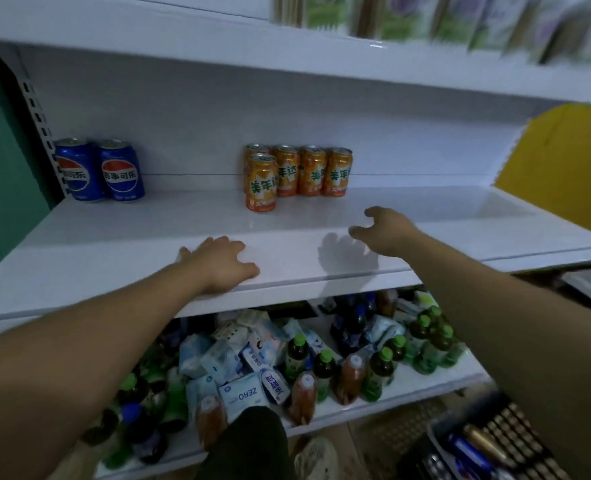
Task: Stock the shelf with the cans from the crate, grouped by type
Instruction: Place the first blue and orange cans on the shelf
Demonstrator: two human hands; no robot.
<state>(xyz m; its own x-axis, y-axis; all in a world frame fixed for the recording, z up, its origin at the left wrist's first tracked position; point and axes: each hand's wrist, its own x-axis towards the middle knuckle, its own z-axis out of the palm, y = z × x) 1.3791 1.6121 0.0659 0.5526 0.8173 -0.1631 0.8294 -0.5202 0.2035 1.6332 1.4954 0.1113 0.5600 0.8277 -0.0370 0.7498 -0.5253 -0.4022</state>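
Both hands held nothing — left hand [217, 261] flat, fingers spread, on the shelf [114, 244] before the orange cans [297, 174], right hand [385, 232] loosely curled at their front-right. Blue cans [100, 169] stood well left, the crate [425, 448] below-right. A careless reach could have toppled the lone front can.

Left arm [96, 327]: bare, extended forward. Left hand [217, 263]: palm down, fingers spread, nearly straight, holding nothing. Right arm [494, 306]: bare, extended forward. Right hand [385, 230]: raised, fingers loosely curled, thumb apart, holding nothing.
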